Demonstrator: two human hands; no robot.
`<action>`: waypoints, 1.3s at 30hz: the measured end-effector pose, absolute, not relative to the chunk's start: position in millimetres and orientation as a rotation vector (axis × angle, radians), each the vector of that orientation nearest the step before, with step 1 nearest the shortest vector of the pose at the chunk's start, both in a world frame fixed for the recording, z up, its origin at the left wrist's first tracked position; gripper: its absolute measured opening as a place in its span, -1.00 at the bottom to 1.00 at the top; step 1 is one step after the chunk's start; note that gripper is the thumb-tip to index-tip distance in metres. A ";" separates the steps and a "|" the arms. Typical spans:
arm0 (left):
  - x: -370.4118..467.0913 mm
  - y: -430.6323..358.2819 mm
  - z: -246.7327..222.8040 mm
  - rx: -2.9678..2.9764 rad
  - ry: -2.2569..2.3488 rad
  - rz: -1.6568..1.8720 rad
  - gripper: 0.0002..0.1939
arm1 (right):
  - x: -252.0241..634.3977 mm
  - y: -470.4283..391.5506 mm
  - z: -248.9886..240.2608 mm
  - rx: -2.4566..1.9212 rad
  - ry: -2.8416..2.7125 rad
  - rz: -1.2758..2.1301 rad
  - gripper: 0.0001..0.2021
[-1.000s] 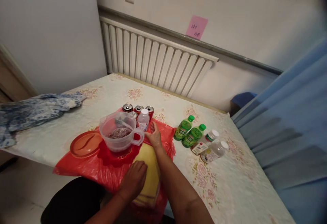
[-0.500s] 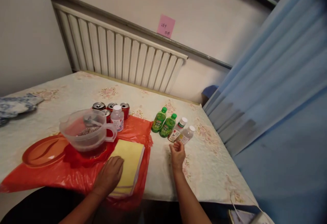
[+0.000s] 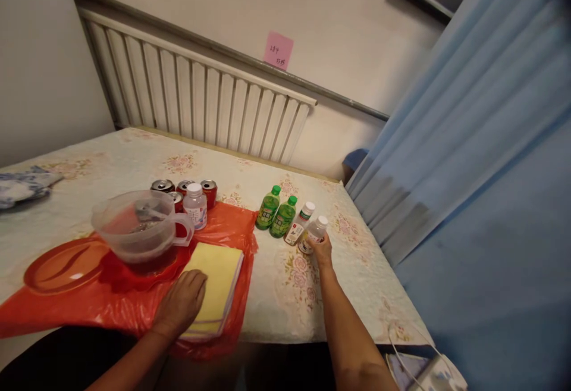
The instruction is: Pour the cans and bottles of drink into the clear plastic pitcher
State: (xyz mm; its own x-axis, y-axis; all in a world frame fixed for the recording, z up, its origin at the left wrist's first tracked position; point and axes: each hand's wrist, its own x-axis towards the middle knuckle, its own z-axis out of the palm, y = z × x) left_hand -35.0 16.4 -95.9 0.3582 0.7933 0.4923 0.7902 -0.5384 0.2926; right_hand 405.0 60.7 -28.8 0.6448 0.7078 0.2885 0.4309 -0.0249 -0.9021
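Observation:
My right hand (image 3: 324,252) is closed around the lower part of a small clear bottle (image 3: 318,229) with a white cap. That bottle stands at the right end of a slanting row. Beside it are another white-capped bottle (image 3: 300,225) and two green-capped drink bottles (image 3: 283,217), (image 3: 268,208), all upright. My left hand (image 3: 182,300) rests with curled fingers on the left side of a stack of yellow-topped paper (image 3: 218,278); its fingertips are partly hidden. The stack lies on a red plastic bag (image 3: 102,313).
On the left stand a clear plastic jug (image 3: 129,233), a white-capped bottle (image 3: 195,207) and several drink cans (image 3: 209,193). An orange oval lid (image 3: 62,265) lies nearby. A radiator (image 3: 209,93) backs the flowered tablecloth (image 3: 267,296); a blue curtain (image 3: 482,200) hangs at right.
My right hand has moved from in front of the end bottle to its right side and taken hold of it. My left hand stays on the yellow stack. The view has shifted slightly.

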 end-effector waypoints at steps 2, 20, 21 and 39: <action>-35.6 16.8 -94.4 2.577 1.494 0.932 -0.77 | 400.7 58.6 -29.1 -1.665 -0.931 0.264 -0.42; 38.8 -8.9 42.0 2.258 1.119 0.986 -0.45 | 245.8 -37.5 1.6 -1.413 -1.538 0.484 -0.47; 38.5 -11.3 51.2 2.314 1.095 0.969 -0.43 | 238.7 -39.7 6.7 -1.385 -1.592 0.484 -0.47; -5.0 -22.9 80.1 2.483 1.415 0.890 -0.82 | 189.7 -29.6 30.2 -1.146 -1.971 0.474 -0.59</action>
